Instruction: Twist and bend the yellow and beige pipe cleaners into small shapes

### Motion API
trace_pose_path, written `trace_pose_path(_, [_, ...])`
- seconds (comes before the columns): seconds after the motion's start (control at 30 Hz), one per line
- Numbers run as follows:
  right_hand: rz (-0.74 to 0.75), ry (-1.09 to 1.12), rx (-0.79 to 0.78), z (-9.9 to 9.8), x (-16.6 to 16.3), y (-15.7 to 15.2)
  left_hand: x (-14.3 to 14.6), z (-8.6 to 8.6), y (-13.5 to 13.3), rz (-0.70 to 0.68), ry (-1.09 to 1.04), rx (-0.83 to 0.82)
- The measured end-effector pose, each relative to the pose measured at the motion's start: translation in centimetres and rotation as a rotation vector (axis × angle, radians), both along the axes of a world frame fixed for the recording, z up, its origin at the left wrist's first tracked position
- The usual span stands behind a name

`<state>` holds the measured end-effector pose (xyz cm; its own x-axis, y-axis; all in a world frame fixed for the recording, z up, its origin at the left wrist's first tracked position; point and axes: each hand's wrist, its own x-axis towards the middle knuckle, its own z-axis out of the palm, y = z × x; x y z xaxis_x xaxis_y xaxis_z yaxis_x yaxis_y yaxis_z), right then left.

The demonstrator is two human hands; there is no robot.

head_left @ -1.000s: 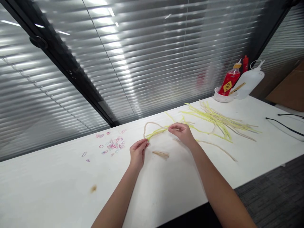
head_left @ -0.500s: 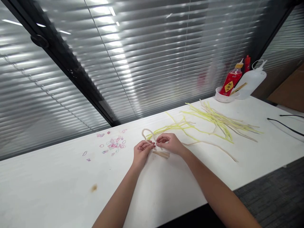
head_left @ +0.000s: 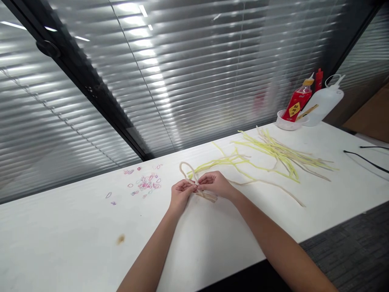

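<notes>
A beige pipe cleaner [head_left: 181, 165] is bent into an upright loop above my fingertips. My left hand [head_left: 181, 196] pinches the loop at its lower left, fingers curled. Close against it, my right hand [head_left: 218, 185] pinches the loop's other side where it crosses near the left fingertips. Just below the hands lies a short bundle of beige pipe cleaners [head_left: 210, 198], partly hidden by the fingers. Yellow pipe cleaners [head_left: 217, 162] spread out behind the right hand, and one long beige pipe cleaner [head_left: 281, 189] trails off to the right.
Small coloured rubber bands [head_left: 148, 186] lie scattered left of my hands. A larger pile of yellow and beige pipe cleaners [head_left: 284, 153] is at the right. Behind it stand a red-labelled bottle [head_left: 296, 103] in a shallow bowl [head_left: 285, 125] and a white squeeze bottle [head_left: 325, 103]. Blinds back the white table [head_left: 75, 239].
My right fingertips have moved in against the left ones, and the beige loop has become narrower, its sides now meeting at the fingers. The view has shifted slightly.
</notes>
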<state>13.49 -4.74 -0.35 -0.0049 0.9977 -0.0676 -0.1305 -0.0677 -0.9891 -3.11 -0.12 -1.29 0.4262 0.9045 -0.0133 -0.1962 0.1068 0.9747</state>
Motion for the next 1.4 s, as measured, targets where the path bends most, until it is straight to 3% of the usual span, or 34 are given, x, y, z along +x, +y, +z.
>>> trace_pose_path(0.27, [0.015,0.055,0.038,0.3,0.0,0.0,-0.2,-0.4,0.4,-0.082,-0.042,-0.017])
trace_pose_path(1.4, [-0.042,0.051,0.159,0.3,-1.1,0.0,-0.6,-0.4,0.6,-0.121,-0.030,-0.080])
